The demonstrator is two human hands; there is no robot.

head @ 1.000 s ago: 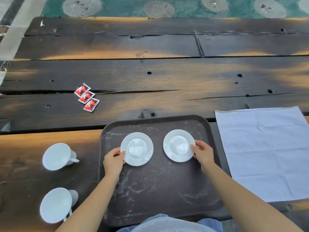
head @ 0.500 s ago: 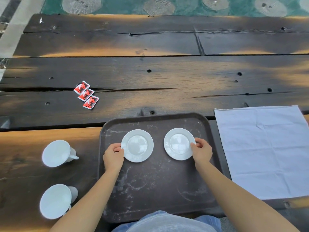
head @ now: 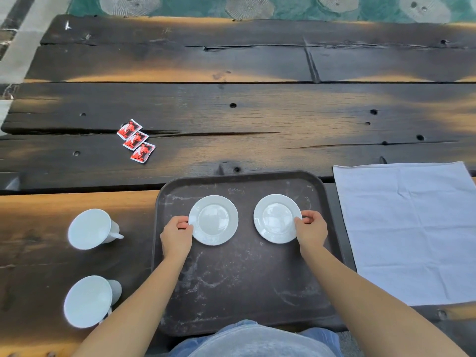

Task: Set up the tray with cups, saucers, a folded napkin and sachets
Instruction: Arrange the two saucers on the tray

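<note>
A dark brown tray [head: 239, 292] lies on the wooden table in front of me. Two white saucers sit side by side in its far half. My left hand [head: 176, 234] grips the left edge of the left saucer [head: 213, 219]. My right hand [head: 310, 229] grips the right edge of the right saucer [head: 277, 218]. Left of the tray, two white cups lie on their sides: the far cup [head: 90, 229] and the near cup [head: 87, 301]. Three red sachets [head: 136, 141] lie in a row further back on the left. A white napkin [head: 409, 228] is spread flat right of the tray.
The table [head: 257, 119] is made of dark, cracked wooden planks with holes. Beyond its far edge is a green patterned floor [head: 296, 6]. My lap in blue denim [head: 252, 341] shows at the bottom edge.
Both hands have slid the saucers slightly away from me toward the tray's far half, and their fingers have curled tighter on the rims.
</note>
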